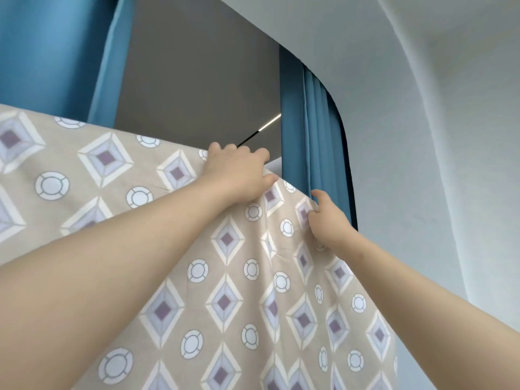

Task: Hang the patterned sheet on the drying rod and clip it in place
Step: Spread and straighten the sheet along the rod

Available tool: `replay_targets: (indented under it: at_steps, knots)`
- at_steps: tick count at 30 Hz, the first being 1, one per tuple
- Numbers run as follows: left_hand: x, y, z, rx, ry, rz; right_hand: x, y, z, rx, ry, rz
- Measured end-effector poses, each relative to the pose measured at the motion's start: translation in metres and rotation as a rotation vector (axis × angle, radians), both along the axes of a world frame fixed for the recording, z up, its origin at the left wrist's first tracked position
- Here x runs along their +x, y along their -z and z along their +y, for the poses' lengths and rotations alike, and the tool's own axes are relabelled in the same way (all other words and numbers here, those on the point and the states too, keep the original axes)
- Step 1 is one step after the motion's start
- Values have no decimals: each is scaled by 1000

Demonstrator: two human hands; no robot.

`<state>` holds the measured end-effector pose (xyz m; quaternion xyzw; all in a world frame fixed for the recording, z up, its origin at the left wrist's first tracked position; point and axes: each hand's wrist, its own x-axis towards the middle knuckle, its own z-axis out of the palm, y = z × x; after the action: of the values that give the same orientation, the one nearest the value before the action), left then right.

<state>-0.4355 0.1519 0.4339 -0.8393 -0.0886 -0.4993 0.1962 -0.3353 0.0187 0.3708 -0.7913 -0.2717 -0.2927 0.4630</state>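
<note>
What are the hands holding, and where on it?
Both hold the patterned sheet. The left hand grips its top fold, where it drapes over the drying rod. The right hand pinches it near its right edge, just below.

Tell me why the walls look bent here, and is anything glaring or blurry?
Head view: the wide-angle lens bows the blue curtain and ceiling edge; light is soft and even, without hard shadows; one bright streak glares above the patterned sheet, whose print looks slightly soft at far left.

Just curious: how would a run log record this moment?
sheet over rod | left hand grips top fold | right hand pinches edge | no clips visible
</note>
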Motion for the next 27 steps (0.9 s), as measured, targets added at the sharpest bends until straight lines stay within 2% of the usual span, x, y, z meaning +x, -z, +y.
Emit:
replay_targets:
  at_steps: [3, 6, 11, 15, 17, 19, 22, 23, 25, 27]
  knots:
    - [12, 1, -2, -41, -61, -73, 6, 0, -6, 19, -81, 3]
    - [20, 6, 0, 22, -141, -171, 15, 0, -12, 11, -114, -33]
    - [28, 13, 2, 41, -122, -228, 27, 5, -16, -128, -1, -259]
    - [33, 14, 0, 59, -110, -244, 40, -28, -35, 57, 215, -427]
    - [35, 13, -4, 61, -96, -253, 37, -44, -45, 129, 222, -468]
    - [36, 13, -8, 44, -103, -251, 38, -44, -49, 202, 110, -348]
    - [36, 17, -10, 24, -128, -243, 37, -15, -52, 362, -379, 210]
    - [36, 18, -12, 25, -127, -239, 39, -4, -51, 391, -484, 359]
    - [39, 21, -19, 51, -118, -193, 47, 15, -49, 314, -545, 481]
    - [46, 24, -25, 88, -111, -131, 47, 30, -39, 158, -566, 512]
